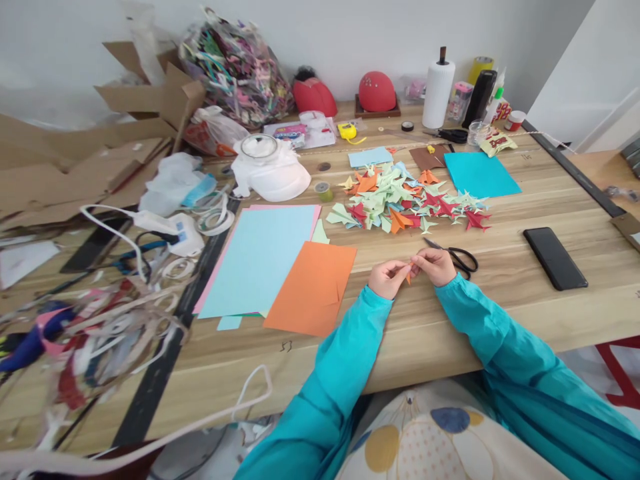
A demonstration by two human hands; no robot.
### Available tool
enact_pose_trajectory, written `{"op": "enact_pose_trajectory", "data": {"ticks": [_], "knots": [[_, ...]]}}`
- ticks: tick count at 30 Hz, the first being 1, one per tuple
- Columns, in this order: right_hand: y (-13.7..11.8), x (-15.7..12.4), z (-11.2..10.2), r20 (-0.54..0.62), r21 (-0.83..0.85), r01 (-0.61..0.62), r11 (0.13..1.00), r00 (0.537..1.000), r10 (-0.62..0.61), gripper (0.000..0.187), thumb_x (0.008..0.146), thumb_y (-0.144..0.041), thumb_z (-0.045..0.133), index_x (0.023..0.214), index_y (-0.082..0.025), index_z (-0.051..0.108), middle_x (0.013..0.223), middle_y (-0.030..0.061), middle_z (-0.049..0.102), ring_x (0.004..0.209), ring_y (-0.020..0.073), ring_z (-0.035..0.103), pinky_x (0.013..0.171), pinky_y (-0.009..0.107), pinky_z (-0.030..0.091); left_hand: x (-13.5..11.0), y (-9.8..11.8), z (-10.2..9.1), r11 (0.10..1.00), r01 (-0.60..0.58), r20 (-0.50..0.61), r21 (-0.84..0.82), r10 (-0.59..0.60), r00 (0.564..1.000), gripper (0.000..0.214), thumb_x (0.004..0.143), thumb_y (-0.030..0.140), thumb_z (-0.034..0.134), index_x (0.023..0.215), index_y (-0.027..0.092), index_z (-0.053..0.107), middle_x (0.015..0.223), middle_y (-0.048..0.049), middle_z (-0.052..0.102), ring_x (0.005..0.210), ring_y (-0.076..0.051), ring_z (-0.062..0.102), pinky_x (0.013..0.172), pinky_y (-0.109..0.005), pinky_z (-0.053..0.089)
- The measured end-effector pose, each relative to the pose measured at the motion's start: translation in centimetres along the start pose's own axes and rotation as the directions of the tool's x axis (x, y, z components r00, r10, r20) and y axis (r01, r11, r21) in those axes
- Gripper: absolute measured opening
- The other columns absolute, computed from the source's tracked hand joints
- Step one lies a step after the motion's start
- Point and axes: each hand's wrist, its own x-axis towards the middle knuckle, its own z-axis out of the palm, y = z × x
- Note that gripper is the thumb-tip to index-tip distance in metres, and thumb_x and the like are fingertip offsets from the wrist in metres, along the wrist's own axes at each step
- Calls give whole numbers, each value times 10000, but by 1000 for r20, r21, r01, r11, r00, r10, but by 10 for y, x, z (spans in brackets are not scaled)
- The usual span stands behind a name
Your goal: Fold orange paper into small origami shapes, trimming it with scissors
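Observation:
My left hand [387,278] and my right hand [437,265] meet above the wooden table [500,293], both pinching a small folded piece of orange paper [409,273] between their fingertips. Black-handled scissors [457,257] lie just behind my right hand. An orange sheet [313,287] lies flat to the left of my left hand, partly over a light blue sheet [260,257] and a pink one. Further back is a heap of folded paper figures [407,200] in green, red and orange.
A black phone [555,258] lies to the right. A turquoise sheet [480,175], a paper towel roll [439,90], a white cap [273,175] and red round objects stand at the back. Cardboard, cables and paper strips [100,320] crowd the left side.

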Motion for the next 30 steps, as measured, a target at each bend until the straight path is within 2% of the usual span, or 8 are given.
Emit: {"op": "enact_pose_trajectory", "data": {"ticks": [6,10,12,22,30], "knots": [[1,4,-6,-109,48,86,995,991,-81,250,668,-426,678,616,-184,639,564,9,619,502,110,533,502,253,454,2,4,-2,999,-51,-97,13,52,994,263,655,346,672,820,142,683,835,-76,704,759,-181,646,710,-290,509],[2,3,-4,-35,55,155,986,987,-154,210,581,-323,764,733,-206,679,725,24,636,669,143,587,604,277,487,3,4,-6,988,-123,-74,94,131,989,218,689,329,643,815,158,692,842,-69,705,773,-182,646,743,-298,511],[1,2,-3,-8,22,191,981,982,-191,187,584,-309,765,722,-210,687,740,32,631,708,152,587,648,295,492,3,3,-7,978,-158,-54,134,167,984,196,688,316,645,801,166,698,843,-67,705,777,-185,647,756,-302,510],[0,3,-4,13,-39,229,973,973,-229,142,617,-335,742,601,-216,665,697,36,631,663,152,573,633,309,486,2,2,-7,965,-203,-29,166,211,977,156,708,310,635,788,199,710,859,-50,707,788,-189,648,764,-308,508],[-3,4,-3,15,-44,196,980,981,-195,178,583,-359,758,647,-215,676,712,38,639,684,157,582,661,318,494,2,-1,-6,963,-201,-61,181,215,975,167,702,318,635,787,192,704,839,-55,705,769,-185,642,744,-304,509]]}}
